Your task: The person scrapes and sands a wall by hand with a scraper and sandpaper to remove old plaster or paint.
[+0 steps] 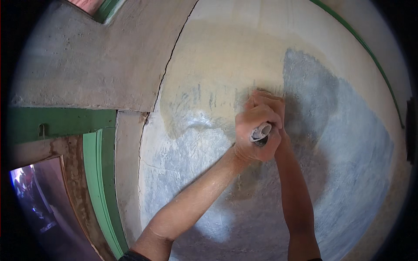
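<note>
My left hand (256, 143) is wrapped around a hand tool (261, 132). Its pale, hollow-looking butt end shows inside the curl of my fingers. Farther in, beside the wall, my right hand (266, 101) is closed over the front part of the same tool, partly covered by my left. The working end is hidden behind the hands, so the tool's exact kind cannot be told. Both hands are at a plastered wall (209, 62). Around them, cream coating meets rough blue-grey areas (310, 81), with short dark streaks left of the hands.
A long dark crack (168, 62) runs down the wall on the left. Beyond it are a green door frame (101, 182), a bent metal hook (41, 130) and a glossy pane (42, 195) with reflections. A green strip (369, 49) curves along the upper right.
</note>
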A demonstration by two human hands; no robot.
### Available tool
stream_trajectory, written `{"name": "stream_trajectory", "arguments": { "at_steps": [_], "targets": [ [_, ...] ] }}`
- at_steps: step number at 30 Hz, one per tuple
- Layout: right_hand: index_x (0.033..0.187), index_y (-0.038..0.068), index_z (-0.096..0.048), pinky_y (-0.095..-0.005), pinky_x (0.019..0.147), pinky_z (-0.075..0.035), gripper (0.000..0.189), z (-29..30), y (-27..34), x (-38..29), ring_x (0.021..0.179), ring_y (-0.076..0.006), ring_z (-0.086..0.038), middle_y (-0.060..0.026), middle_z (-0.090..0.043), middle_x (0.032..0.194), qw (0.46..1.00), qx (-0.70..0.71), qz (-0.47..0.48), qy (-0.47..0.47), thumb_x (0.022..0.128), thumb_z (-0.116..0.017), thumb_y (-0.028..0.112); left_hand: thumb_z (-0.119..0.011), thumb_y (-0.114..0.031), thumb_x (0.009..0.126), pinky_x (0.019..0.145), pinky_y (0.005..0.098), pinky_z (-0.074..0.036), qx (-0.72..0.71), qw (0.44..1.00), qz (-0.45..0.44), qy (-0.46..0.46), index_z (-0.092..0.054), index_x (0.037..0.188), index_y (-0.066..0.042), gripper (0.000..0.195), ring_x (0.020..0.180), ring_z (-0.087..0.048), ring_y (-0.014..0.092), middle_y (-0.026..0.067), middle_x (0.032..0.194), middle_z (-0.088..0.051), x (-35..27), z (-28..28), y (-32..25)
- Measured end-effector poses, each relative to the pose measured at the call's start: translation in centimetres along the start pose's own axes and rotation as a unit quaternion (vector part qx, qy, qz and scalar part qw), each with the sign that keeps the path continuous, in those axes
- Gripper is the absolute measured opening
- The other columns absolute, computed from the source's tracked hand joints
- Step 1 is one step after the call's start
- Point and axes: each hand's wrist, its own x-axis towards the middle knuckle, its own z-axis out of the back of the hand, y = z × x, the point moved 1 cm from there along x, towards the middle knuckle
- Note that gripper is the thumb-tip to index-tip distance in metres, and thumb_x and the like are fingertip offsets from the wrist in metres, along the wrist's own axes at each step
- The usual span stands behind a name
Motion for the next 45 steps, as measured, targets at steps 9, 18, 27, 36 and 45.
{"name": "stream_trajectory", "arguments": {
  "at_steps": [9,18,27,36,45],
  "targets": [
    [0.068,0.005,-0.063,-0.0295,0.052,-0.046,0.012,-0.8,-1.6,-0.4,0.058,-0.0139,-0.061,-0.0037,-0.061,0.064,0.994,0.084,0.059,-0.049,0.075,-0.07,0.012,-0.057,-0.001,0.059,0.066,0.0337,-0.046,-0.004,0.996,0.085,-0.029,-0.058,0.068,-0.008,0.012,0.061,-0.058,0.022,0.0062,0.065,-0.06,0.8,-1.1,-0.2],
    [0.069,0.008,-0.066,-0.029,0.054,-0.048,0.016,-2.8,-1.0,-1.3,0.06,-0.0123,-0.062,-0.0018,-0.061,0.064,0.982,0.143,-0.09,-0.08,0.081,-0.066,0.019,-0.055,0.0,0.061,0.061,0.0334,-0.048,0.049,0.996,0.072,-0.033,-0.06,0.07,-0.007,0.013,0.061,-0.061,0.023,0.008,0.065,-0.06,2.7,-0.9,0.6],
    [0.07,0.009,-0.065,-0.0345,0.058,-0.05,0.016,-3.4,-1.5,-1.0,0.065,-0.0278,-0.067,-0.0104,-0.065,0.067,0.97,0.186,-0.155,0.005,0.075,-0.069,0.024,-0.052,0.002,0.065,0.061,0.0312,-0.051,0.028,0.997,0.074,-0.006,-0.061,0.07,-0.003,0.011,0.064,-0.062,0.02,0.0095,0.069,-0.063,1.3,2.1,-0.2],
    [0.066,0.005,-0.061,-0.0359,0.055,-0.048,0.019,-6.7,-0.7,0.0,0.063,-0.0339,-0.064,-0.0146,-0.064,0.069,0.986,0.154,0.022,-0.054,0.071,-0.068,0.022,-0.054,-0.001,0.072,0.06,0.0309,-0.053,0.043,0.997,0.05,-0.032,-0.06,0.074,-0.002,0.007,0.064,-0.065,0.021,0.0128,0.077,-0.069,1.3,4.2,-0.7],
    [0.071,0.008,-0.065,-0.0384,0.061,-0.05,0.016,-5.7,1.7,0.6,0.068,-0.0317,-0.066,-0.0123,-0.065,0.071,0.997,0.072,0.007,0.018,0.073,-0.068,0.024,-0.054,-0.001,0.069,0.061,0.0289,-0.051,0.009,0.99,0.132,-0.043,-0.06,0.068,-0.002,0.006,0.062,-0.062,0.015,0.0065,0.065,-0.062,1.6,6.2,-0.9]
  ]
}}
